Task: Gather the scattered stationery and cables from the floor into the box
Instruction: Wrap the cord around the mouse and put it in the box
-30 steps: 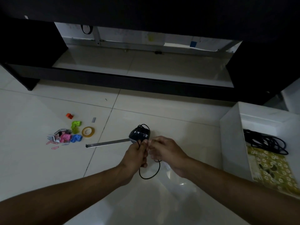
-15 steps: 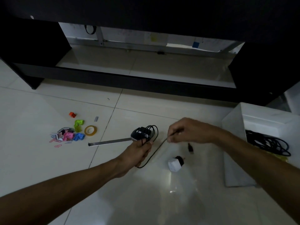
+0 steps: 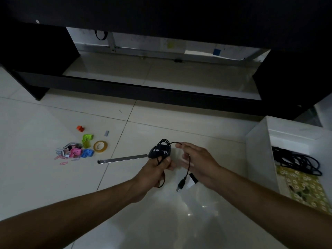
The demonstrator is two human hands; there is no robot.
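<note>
My left hand grips a black mouse with its thin black cable looped around it, just above the floor. My right hand pinches the same cable near the loops; the free end runs under its fingers and hangs down to a USB plug. A white adapter lies on the tiles, partly hidden by my right hand. The white box stands at the right, holding a coiled black cable on a floral sheet.
A metal strip lies on the floor left of my hands. Further left are a tape roll, coloured clips, an orange clip and a staple block. A dark low cabinet spans the back.
My right hand came back in toward the mouse, wrapping more cable around it. The cable's free end is now short and the plug dangles under my right hand.
</note>
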